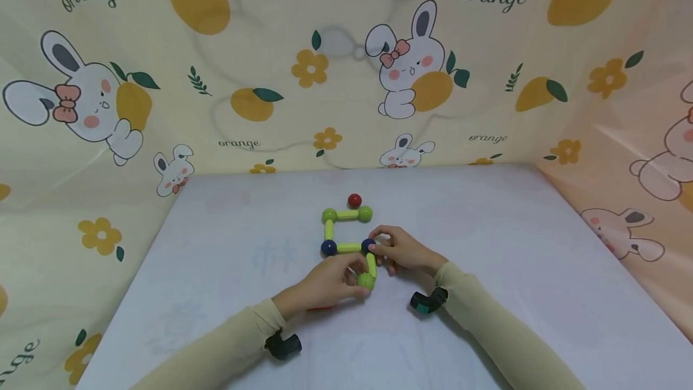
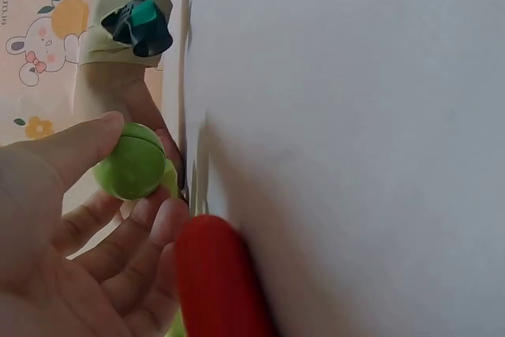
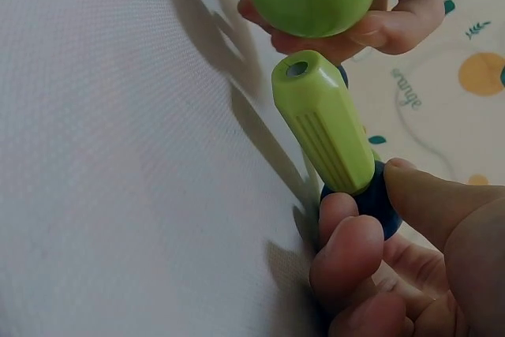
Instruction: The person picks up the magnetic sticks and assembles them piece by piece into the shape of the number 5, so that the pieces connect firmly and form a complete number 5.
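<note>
My left hand holds a light-green ball between thumb and fingers. The right hand pinches a dark blue ball, from which a yellow-green stick juts out. In the right wrist view, the stick's free end has a hole, and a small gap lies between it and the held green ball. That blue ball joins a chain on the table: a stick, another blue ball, an upward stick, a green ball, a stick and a green ball.
A red ball sits just behind the chain's far end. Under the left hand lies a red rod, mostly hidden in the head view. The white table meets a patterned cloth at the back and sides.
</note>
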Tool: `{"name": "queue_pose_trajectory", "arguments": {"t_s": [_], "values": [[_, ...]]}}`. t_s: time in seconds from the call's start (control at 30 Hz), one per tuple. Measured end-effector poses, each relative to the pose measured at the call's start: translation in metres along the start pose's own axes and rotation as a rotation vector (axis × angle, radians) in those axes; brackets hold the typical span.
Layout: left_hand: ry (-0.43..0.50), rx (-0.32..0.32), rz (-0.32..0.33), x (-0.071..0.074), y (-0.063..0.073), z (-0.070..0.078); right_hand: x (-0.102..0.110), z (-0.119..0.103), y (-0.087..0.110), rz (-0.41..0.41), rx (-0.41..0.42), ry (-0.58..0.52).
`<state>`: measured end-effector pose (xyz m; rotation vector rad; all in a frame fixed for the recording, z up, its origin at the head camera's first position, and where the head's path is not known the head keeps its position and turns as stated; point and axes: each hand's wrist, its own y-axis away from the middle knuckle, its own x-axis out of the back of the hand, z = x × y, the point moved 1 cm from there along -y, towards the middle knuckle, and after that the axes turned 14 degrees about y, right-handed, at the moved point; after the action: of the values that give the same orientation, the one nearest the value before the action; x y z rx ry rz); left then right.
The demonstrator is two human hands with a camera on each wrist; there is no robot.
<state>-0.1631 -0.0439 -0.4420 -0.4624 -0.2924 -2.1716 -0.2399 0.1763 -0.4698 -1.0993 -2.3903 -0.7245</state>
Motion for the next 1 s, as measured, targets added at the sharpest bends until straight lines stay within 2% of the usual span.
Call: {"name": "queue_pose_trajectory", "arguments": {"t_s": [0.4,0.67,1.0], "values": [[-0.026,-0.016,-0.019,-0.009,-0.004,-0.007,0.000,-0.002,0.001,-0.008,0.006,-0.004],[-0.054,0.004,-0.018,-0.011,-0.004,-0.003,-0.002,0.000,0.000,0.005,-0.004,0.005],[-0.051,0.013,0.010,-0.014,-0.007,-0.005,-0.001,0.000,0.001,0.000,0.012,0.007]]}}
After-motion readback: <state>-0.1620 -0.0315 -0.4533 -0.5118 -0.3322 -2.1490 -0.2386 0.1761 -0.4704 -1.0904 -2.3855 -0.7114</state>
